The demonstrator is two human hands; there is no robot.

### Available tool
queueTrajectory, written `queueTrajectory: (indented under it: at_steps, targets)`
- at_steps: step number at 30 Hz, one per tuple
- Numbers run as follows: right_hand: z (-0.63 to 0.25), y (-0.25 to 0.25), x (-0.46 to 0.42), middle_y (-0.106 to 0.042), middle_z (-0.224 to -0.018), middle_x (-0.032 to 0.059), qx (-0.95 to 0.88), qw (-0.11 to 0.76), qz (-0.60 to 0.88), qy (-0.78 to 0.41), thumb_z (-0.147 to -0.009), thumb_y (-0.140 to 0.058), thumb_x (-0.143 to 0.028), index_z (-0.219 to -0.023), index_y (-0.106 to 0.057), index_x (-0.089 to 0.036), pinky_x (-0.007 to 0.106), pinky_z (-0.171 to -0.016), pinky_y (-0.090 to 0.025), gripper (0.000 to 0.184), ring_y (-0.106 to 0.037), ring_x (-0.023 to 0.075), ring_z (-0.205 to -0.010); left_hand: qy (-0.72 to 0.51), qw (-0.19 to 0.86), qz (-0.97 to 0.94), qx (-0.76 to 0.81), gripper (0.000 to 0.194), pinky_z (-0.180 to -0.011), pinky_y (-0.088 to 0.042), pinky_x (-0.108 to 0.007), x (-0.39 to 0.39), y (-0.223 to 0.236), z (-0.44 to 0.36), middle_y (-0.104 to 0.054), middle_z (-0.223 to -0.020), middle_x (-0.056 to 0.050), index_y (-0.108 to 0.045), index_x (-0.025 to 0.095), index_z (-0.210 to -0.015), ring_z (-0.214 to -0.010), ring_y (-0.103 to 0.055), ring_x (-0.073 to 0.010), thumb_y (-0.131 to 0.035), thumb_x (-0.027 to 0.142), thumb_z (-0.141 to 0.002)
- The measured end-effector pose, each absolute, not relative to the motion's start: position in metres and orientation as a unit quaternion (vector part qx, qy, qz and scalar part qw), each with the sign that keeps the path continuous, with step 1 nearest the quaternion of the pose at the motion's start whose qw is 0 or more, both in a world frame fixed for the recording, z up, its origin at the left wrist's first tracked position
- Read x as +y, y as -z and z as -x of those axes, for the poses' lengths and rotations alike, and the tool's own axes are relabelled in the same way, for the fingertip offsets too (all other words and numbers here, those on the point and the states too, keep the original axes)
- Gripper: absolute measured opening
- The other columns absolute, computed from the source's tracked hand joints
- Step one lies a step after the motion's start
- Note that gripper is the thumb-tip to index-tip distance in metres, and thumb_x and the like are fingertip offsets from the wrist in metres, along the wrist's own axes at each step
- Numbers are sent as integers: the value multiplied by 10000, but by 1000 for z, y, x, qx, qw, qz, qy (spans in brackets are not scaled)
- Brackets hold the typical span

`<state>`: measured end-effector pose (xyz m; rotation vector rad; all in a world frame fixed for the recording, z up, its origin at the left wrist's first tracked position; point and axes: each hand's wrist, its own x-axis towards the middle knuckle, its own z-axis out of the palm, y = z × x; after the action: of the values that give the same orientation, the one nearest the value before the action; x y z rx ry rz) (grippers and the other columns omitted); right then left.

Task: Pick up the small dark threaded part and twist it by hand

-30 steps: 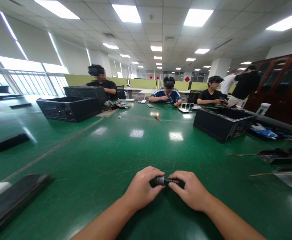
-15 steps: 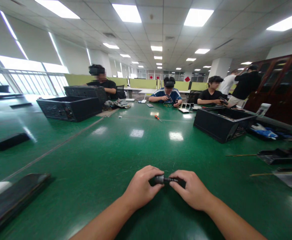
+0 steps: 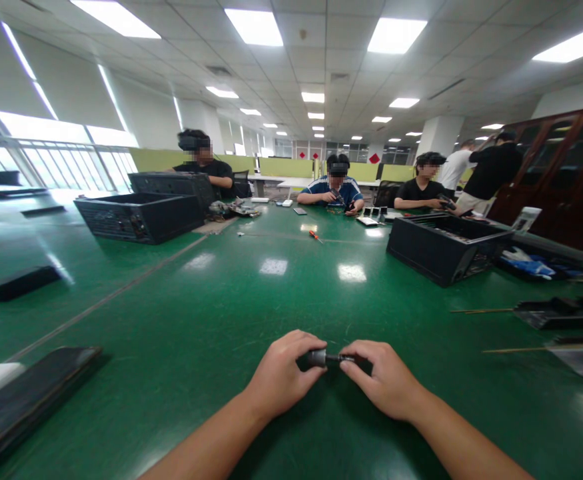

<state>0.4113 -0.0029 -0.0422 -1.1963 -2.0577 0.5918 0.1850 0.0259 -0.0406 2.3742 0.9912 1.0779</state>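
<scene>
Close in front of me, my left hand (image 3: pixel 285 368) is closed around a short dark cylinder (image 3: pixel 317 358) with a greyish end, fingers above and thumb below. Out of its right side runs a thinner black rod (image 3: pixel 333 359). My right hand (image 3: pixel 385 377) pinches the rod's other end, where small pale markings show by the fingertips. Both hands are just above the green tabletop (image 3: pixel 251 313), facing each other. Whether cylinder and rod are one piece cannot be made out, and my palms hide the outer ends.
Black computer cases stand at the left (image 3: pixel 138 219) and right (image 3: pixel 444 250). An orange screwdriver (image 3: pixel 314 236) lies mid-table. A dark flat panel (image 3: pixel 34 403) is near left; black trays with thin sticks (image 3: pixel 561 312) are at right. Several people sit or stand beyond.
My hands have drawn very slightly apart, and a little more of the thin rod shows between them. Both grips look the same.
</scene>
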Motion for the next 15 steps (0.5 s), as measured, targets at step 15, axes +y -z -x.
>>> queueTrajectory:
  at_steps: [15]
  targets:
    - [-413,41,-3,-716,-871,16,-791,342,460,-213,-898,-604,-231,-956,-703,-214,286,-742,-450,116,-646,179,-790,-383,170,-835,357,345,-846,-539,-329,28,41,-182,-734,-974,-21,-707,239,-1009,-910,-679,-186,-776,93,-703]
